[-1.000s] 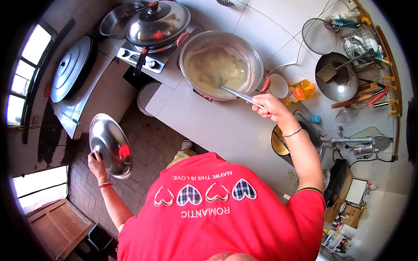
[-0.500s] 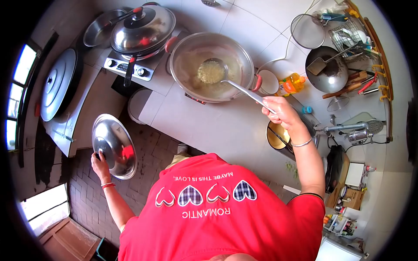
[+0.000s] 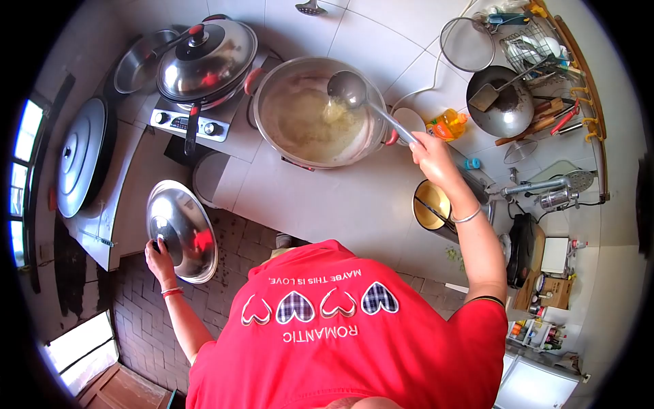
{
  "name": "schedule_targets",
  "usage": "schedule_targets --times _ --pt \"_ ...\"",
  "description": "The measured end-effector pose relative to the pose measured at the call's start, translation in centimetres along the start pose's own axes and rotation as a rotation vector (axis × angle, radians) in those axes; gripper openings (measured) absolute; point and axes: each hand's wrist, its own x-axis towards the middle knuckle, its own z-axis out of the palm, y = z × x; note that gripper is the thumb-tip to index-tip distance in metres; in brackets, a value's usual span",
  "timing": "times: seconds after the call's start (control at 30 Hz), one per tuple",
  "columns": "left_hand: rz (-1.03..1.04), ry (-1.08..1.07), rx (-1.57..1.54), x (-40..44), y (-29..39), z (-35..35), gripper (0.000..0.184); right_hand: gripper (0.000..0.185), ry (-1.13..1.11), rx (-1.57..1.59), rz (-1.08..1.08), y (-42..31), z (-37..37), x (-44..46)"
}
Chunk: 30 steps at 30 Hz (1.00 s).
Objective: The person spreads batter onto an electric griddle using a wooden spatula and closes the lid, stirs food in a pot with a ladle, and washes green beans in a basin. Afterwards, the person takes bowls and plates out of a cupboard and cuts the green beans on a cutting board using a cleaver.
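While the left hand (image 3: pixel 160 264) clasps the lid (image 3: pixel 189 217), the right hand (image 3: pixel 433 158), nearer the pot (image 3: pixel 269 99), pinches the ladle (image 3: pixel 347 90) slanting forward-left.

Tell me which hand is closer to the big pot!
Your right hand: it's just beside the big pot, holding the ladle over it. Your left hand is farther off, past the counter, holding the lid.

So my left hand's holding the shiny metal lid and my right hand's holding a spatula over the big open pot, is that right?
Not quite: the head view shows a ladle in your right hand, not a spatula. It is over the big open pot, and your left hand is indeed holding the shiny metal lid.
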Motion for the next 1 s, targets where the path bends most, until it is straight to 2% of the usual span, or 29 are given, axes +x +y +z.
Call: schedule_targets --times 0.07,0.13,0.3,0.4,0.5,0.6,0.7,0.87,1.0 --pt "0.039 0.056 -0.007 0.3 0.2 0.2 0.03 0.023 0.115 -0.265 -0.135 0.6 1.1 1.1" --pt "0.003 0.004 -0.011 0.6 0.9 -0.3 0.032 0.021 0.186 -0.465 -0.225 0.3 1.8 1.9" --pt "0.013 -0.002 -0.012 1.2 0.9 -0.1 0.033 0.016 0.183 -0.748 -0.275 1.2 2.8 3.8" --pt "0.024 -0.001 0.003 1.2 1.0 0.1 0.033 0.015 0.147 -0.805 -0.266 1.7 2.6 3.5" --pt "0.041 -0.003 0.003 1.1 1.6 0.0 0.033 0.016 0.089 -0.715 -0.25 1.7 1.4 2.5" --pt "0.054 -0.003 -0.006 1.0 2.1 0.1 0.032 0.017 -0.04 -0.575 -0.093 1.2 -0.3 1.8" --pt "0.039 -0.012 -0.016 0.8 3.1 -0.2 0.032 0.019 -0.124 -0.334 -0.111 1.2 -1.6 1.7" --pt "0.053 0.022 -0.039 0.1 3.7 -0.5 0.031 0.02 -0.413 0.013 0.341 -1.6 -2.9 2.4" --pt "0.042 0.029 -0.062 -0.6 3.7 -1.1 0.031 0.015 -0.55 0.236 0.45 -2.1 -2.7 2.7"
